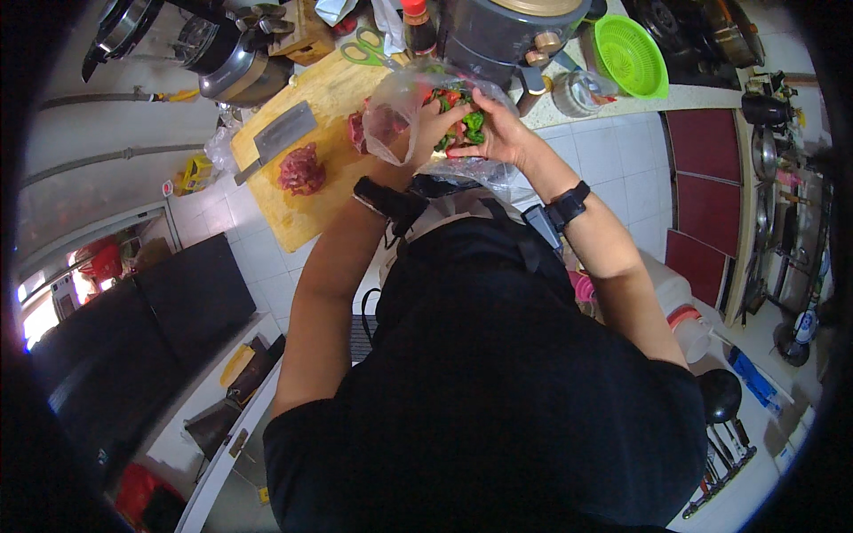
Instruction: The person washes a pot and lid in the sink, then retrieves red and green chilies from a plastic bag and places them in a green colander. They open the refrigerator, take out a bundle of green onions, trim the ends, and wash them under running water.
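Both my hands are at a clear plastic bag (pixel 393 120) over the right side of a wooden cutting board (pixel 340 183). My left hand (pixel 430 130) reaches among green and red cut peppers (pixel 472 126), with the bag's film around it. My right hand (pixel 501 130) curves round the other side of the peppers, its fingers against them. A cleaver (pixel 283 133) lies on the board's left part, beside a pile of cut raw meat (pixel 301 170). More raw meat (pixel 358 132) sits near the bag, partly hidden by it.
Green-handled scissors (pixel 365 48) lie at the board's back edge. Behind stand a red-capped bottle (pixel 420 30) and a dark electric cooker (pixel 483 40). To the right are a glass jar (pixel 576 93) and a green plastic colander (pixel 626 56). A blender (pixel 233 70) stands at the back left.
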Tool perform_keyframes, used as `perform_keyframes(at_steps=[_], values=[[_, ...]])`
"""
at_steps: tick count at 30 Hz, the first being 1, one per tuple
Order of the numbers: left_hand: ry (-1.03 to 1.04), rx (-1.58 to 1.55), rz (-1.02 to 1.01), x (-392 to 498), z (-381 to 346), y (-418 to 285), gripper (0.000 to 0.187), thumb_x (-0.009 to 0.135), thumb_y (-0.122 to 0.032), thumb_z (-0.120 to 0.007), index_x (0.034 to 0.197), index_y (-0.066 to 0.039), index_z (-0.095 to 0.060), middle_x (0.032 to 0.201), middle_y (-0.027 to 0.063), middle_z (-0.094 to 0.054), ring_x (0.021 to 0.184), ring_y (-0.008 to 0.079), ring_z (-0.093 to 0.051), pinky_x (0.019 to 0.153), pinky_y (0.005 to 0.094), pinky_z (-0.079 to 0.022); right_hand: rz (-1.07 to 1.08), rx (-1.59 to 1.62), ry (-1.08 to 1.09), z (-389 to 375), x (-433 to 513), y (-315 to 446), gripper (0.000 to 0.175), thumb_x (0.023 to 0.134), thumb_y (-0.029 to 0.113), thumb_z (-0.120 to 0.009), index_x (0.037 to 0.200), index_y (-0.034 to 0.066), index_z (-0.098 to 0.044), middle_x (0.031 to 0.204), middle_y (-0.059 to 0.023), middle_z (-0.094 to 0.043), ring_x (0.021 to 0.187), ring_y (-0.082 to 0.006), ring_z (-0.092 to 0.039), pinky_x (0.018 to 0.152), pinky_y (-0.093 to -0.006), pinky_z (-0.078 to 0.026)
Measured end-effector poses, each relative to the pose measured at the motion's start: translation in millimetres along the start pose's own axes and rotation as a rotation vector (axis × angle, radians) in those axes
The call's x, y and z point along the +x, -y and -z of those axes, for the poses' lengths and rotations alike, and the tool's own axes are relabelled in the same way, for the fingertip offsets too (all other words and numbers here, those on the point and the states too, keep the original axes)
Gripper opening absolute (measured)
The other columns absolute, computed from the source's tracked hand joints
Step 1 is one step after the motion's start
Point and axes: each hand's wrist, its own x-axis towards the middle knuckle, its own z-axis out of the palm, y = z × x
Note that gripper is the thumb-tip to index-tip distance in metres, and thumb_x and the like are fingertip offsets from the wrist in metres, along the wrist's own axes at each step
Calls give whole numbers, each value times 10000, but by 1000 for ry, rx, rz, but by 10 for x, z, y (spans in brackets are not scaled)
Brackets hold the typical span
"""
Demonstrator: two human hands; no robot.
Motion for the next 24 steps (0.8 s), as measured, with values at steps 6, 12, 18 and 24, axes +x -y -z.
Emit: perform_keyframes(at_steps=[6, 12, 18, 24], values=[[-95, -515, 221, 89, -180, 217, 345, 1031, -342, -508, 1191, -50, -597, 1069, 60, -655, 939, 177, -637, 850, 310, -518, 100, -30, -90, -88, 38, -94, 614, 957, 556, -540, 1400, 137, -461, 1340, -96, -557, 1211, -294, -575, 940, -591, -512], [-137, -773, 215, 86, -245, 251, 389, 1053, -414, -440, 1189, -82, -590, 1112, 71, -643, 1000, 189, -625, 882, 333, -522, 301, -154, -155, -109, 97, -276, 520, 942, 413, -657, 1394, 246, -460, 1253, -18, -594, 1076, -202, -632, 850, -475, -552], [-195, -687, 310, -7, -351, -98, 410, 1043, -457, -447, 1198, -103, -583, 1130, 65, -640, 1004, 178, -622, 878, 339, -523, 343, -121, -186, -106, 67, -302, 484, 932, 247, -696, 1352, 160, -472, 1202, -39, -606, 1027, -192, -659, 748, -396, -620], [-117, -158, 125, 28, -11, 202, 439, 1003, -454, -530, 1247, -94, -593, 1087, 56, -660, 979, 156, -637, 819, 322, -546, 243, -182, -158, -43, 7, -144, 356, 893, 202, -745, 1192, 135, -563, 1007, -56, -657, 816, -186, -687, 651, -345, -631]])
